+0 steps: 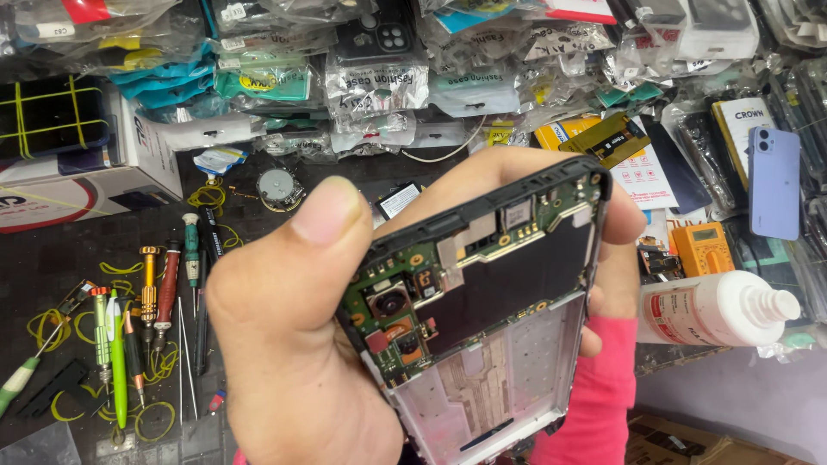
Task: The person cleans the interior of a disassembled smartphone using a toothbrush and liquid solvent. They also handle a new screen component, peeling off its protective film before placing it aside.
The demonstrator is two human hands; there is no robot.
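Observation:
I hold an opened smartphone (491, 284) with its back cover off, tilted, showing the green circuit board, camera modules and a black battery bay above a pale frame. My left hand (276, 344) grips its left side, thumb raised along the upper left edge. My right hand (616, 232) is mostly hidden behind the phone. Its fingers show over the top and right edges, above a pink sleeve (594, 396).
A row of screwdrivers and tweezers (151, 319) lies on the dark bench at left among yellow rubber bands. A white bottle (715, 308) lies at right near an orange multimeter (702, 248) and a lilac phone (773, 182). Bagged phone cases (375, 86) are piled behind.

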